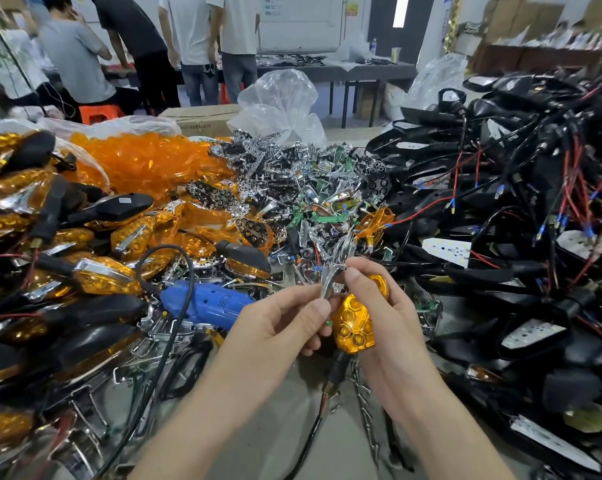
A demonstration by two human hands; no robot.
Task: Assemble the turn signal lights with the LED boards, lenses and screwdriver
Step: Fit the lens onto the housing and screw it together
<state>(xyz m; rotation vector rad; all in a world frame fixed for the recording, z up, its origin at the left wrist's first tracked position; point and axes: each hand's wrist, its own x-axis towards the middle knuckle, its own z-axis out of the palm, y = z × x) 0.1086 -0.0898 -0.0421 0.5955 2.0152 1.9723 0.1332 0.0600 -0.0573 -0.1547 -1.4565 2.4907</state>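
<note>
Seating the chrome trim (329,280) on the turn signal light (353,325) is, by judgement, the step in hand. Your right hand (391,327) is wrapped round the turn signal light from its 3 o'clock side, with the fingers curled behind the body and the thumb tip pressed onto the trim. Your left hand (275,327) pinches the chrome trim between thumb and forefinger from 9 o'clock. Neither hand is free.

Note the axis. The light's long axis runs from about 1 o'clock at the nose down to 7 o'clock, where the black stem and its lead wire (322,407) leave the body. The trim stands at the 11 o'clock edge of the amber face and touches it. Whether it is fully seated cannot be told, because the fingers cover the joint.

The blue screwdriver (206,303) lies on the bench at 9 o'clock of your left hand, just beside it. Its long axis runs 9 to 3 o'clock, with the cord end away from the hand. Your left hand is the nearer one. That hand will likely have to release the trim before taking the tool, so pin the trim with the right thumb first.

Stock positions:
- Loose lenses (143,161) at 10 o'clock.
- Chrome reflectors (292,174) at 12 o'clock.
- An LED board (446,251) among the black housings (500,161) at 2 o'clock.
</note>
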